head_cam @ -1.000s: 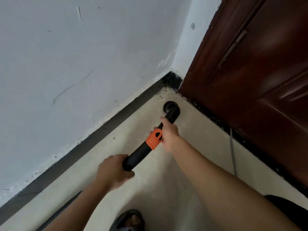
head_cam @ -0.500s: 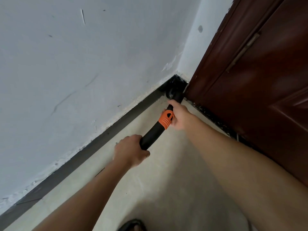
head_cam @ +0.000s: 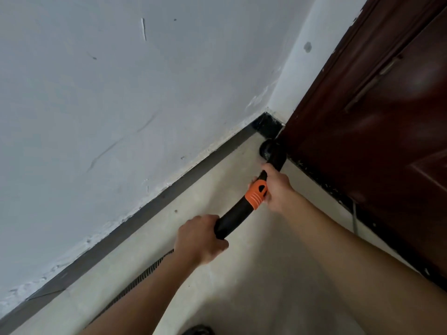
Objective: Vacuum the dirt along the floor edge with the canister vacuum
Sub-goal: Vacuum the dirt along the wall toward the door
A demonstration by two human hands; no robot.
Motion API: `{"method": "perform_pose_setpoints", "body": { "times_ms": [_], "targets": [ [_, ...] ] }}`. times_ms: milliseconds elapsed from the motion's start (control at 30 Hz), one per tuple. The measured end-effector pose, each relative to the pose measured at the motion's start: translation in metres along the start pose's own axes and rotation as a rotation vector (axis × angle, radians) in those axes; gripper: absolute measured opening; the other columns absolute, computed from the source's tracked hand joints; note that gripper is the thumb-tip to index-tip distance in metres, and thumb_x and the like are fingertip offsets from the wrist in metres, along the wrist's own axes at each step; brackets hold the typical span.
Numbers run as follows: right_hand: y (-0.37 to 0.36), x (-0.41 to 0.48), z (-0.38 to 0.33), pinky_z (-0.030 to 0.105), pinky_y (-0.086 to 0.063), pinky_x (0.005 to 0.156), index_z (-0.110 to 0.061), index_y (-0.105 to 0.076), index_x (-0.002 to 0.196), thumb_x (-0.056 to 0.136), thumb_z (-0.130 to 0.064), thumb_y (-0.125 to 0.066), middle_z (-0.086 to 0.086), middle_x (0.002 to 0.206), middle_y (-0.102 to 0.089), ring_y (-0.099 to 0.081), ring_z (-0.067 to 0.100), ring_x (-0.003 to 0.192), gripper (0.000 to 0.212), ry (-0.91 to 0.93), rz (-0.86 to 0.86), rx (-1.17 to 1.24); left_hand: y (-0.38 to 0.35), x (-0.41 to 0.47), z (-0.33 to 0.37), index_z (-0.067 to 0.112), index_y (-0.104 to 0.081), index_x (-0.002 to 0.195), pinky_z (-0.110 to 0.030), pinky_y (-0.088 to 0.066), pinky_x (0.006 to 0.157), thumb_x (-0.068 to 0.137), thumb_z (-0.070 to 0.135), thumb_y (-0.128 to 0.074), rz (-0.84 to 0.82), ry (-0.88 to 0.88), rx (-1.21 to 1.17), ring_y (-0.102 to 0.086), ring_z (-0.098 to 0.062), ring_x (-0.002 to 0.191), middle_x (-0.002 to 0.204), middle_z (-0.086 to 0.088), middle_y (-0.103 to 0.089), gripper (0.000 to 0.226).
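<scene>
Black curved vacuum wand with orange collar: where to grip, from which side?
Two-handed, from above: the black curved vacuum wand slopes down into the corner, top exposed. Left hand wraps its rear end, right hand grips at the orange collar.

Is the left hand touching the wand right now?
Touching. The head view shows the left hand with its fingers curled round the black wand, behind the orange collar, with no gap between them.

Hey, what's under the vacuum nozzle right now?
The nozzle sits over beige floor in the corner by the brown door. Any dirt directly beneath it is hidden.
</scene>
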State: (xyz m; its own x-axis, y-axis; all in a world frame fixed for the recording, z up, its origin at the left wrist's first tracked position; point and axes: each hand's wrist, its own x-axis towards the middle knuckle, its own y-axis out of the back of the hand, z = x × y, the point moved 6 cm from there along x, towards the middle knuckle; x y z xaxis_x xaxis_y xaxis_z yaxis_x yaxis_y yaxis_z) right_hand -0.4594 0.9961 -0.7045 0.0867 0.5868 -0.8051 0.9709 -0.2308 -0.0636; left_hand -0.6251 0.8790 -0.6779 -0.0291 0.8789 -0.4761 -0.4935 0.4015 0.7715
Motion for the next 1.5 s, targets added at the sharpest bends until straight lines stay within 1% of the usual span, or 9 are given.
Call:
{"method": "perform_pose_setpoints", "body": {
  "times_ms": [267, 533, 667, 900, 1067, 1200, 1333, 1433, 1500],
  "targets": [
    [-0.025, -0.003, 0.001, 0.035, -0.055, 0.066, -0.007, -0.053, 0.113, 0.095, -0.027, -0.065, 0.011, 0.072, -0.059, -0.062, 0.019, 0.049, 0.030, -0.041, -0.079, -0.090, 0.013, -0.015, -0.011, 0.028, -0.051, 0.083, -0.026, -0.035, 0.058, 0.072, 0.034, -0.065, 0.034, 0.065, 0.011, -0.056, -0.016, 0.071, 0.073, 0.007, -0.056, 0.019],
    [-0.046, -0.006, -0.015, 0.032, -0.052, 0.050, -0.003, -0.053, 0.107, 0.095, -0.023, -0.062, 0.011, 0.068, -0.056, -0.060, 0.019, 0.043, 0.025, 0.063, -0.052, -0.139, 0.022, -0.022, -0.007, 0.026, -0.049, 0.077, -0.027, -0.034, 0.053, 0.071, 0.037, -0.064, 0.081, 0.083, -0.038, -0.056, -0.017, 0.067, 0.069, 0.006, -0.055, 0.020],
    [-0.057, -0.031, 0.026, 0.036, -0.056, 0.055, -0.007, -0.051, 0.100, 0.095, -0.024, -0.062, 0.012, 0.069, -0.058, -0.060, 0.020, 0.041, 0.021, -0.049, -0.141, -0.227, 0.011, -0.059, -0.020, 0.024, -0.044, 0.068, -0.025, -0.033, 0.050, 0.067, 0.037, -0.067, -0.050, 0.117, -0.015, -0.052, -0.012, 0.060, 0.067, 0.005, -0.055, 0.026],
    [-0.034, -0.029, 0.030, 0.046, -0.059, 0.084, -0.008, -0.052, 0.108, 0.094, -0.032, -0.063, 0.013, 0.077, -0.062, -0.063, 0.023, 0.057, 0.030, -0.034, -0.117, -0.160, -0.004, -0.051, -0.017, 0.024, -0.053, 0.078, -0.026, -0.039, 0.054, 0.068, 0.034, -0.067, -0.091, 0.080, 0.015, -0.057, -0.013, 0.064, 0.069, 0.004, -0.058, 0.020],
    [0.025, -0.016, 0.014, 0.042, -0.061, 0.075, -0.006, -0.053, 0.109, 0.096, -0.029, -0.062, 0.014, 0.077, -0.061, -0.063, 0.023, 0.059, 0.028, -0.011, 0.057, 0.027, -0.006, -0.016, 0.014, 0.024, -0.056, 0.084, -0.025, -0.037, 0.053, 0.069, 0.034, -0.067, -0.147, -0.048, 0.069, -0.059, -0.014, 0.070, 0.074, 0.005, -0.060, 0.021],
    [-0.014, -0.020, 0.010, 0.049, -0.057, 0.089, -0.009, -0.054, 0.106, 0.095, -0.032, -0.062, 0.014, 0.085, -0.065, -0.070, 0.031, 0.085, 0.026, -0.002, -0.042, -0.102, -0.003, -0.031, -0.008, 0.024, -0.051, 0.073, -0.024, -0.035, 0.051, 0.068, 0.029, -0.068, -0.058, 0.023, -0.096, -0.052, -0.011, 0.055, 0.064, 0.002, -0.057, 0.018],
    [-0.061, -0.046, 0.044, 0.041, -0.058, 0.078, -0.011, -0.050, 0.103, 0.096, -0.031, -0.059, 0.010, 0.079, -0.064, -0.066, 0.025, 0.066, 0.023, -0.047, -0.164, -0.166, -0.004, -0.065, -0.055, 0.021, -0.046, 0.064, -0.026, -0.029, 0.048, 0.061, 0.025, -0.068, 0.000, 0.119, -0.150, -0.042, -0.010, 0.047, 0.051, 0.004, -0.048, 0.022],
    [-0.045, -0.062, 0.087, 0.043, -0.060, 0.081, -0.011, -0.053, 0.092, 0.094, -0.033, -0.062, 0.010, 0.079, -0.066, -0.071, 0.028, 0.072, 0.024, -0.102, -0.106, -0.124, -0.014, -0.087, -0.075, 0.025, -0.048, 0.065, -0.021, -0.029, 0.048, 0.060, 0.027, -0.065, -0.119, 0.137, -0.073, -0.047, -0.008, 0.051, 0.054, 0.008, -0.053, 0.018],
    [-0.015, -0.069, 0.099, 0.039, -0.059, 0.061, -0.006, -0.055, 0.083, 0.095, -0.027, -0.064, 0.012, 0.070, -0.063, -0.066, 0.029, 0.059, 0.025, -0.088, 0.002, 0.064, -0.017, -0.083, -0.066, 0.029, -0.048, 0.070, -0.018, -0.031, 0.050, 0.061, 0.032, -0.062, -0.220, 0.071, 0.061, -0.052, -0.007, 0.062, 0.064, 0.007, -0.056, 0.017]
  ]
}}
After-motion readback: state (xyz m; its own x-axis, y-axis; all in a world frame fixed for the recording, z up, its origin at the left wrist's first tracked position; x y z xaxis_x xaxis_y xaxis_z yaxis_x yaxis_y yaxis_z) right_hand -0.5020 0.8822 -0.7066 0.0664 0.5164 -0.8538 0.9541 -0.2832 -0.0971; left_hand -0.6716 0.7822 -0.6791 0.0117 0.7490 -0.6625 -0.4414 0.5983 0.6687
